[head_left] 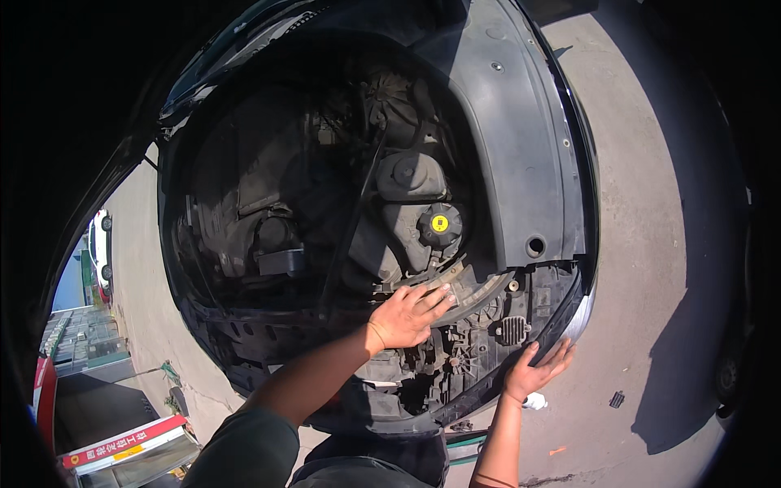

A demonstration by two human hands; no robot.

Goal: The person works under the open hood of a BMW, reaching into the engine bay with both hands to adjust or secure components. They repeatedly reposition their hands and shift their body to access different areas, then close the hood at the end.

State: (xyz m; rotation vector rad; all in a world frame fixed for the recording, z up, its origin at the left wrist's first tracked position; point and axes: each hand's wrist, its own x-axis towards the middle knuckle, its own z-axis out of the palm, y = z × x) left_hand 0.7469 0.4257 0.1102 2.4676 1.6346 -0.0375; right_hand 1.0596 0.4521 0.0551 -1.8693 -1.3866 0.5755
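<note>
In front of me is the engine bay [317,211] of a dark car with its hood raised. My left hand [407,317] reaches over the front edge, fingers spread and palm down, its fingertips at a curved grey strip [468,297] of the front frame. It holds nothing that I can see. My right hand [537,372] is beside the car's outer corner, fingers apart, close to the body edge by the headlight area; whether it touches is unclear. Between the hands lie exposed headlight parts with a finned black module [512,330]. Behind my left hand sits a black reservoir cap [440,225] with a yellow label.
A black plastic cover panel [529,163] lies along the right fender. A small dark finned piece [617,398] and an orange scrap [557,450] lie on the concrete. A white object [535,401] is below my right hand. Another car [101,248] stands far left, near a red-and-white sign [126,443].
</note>
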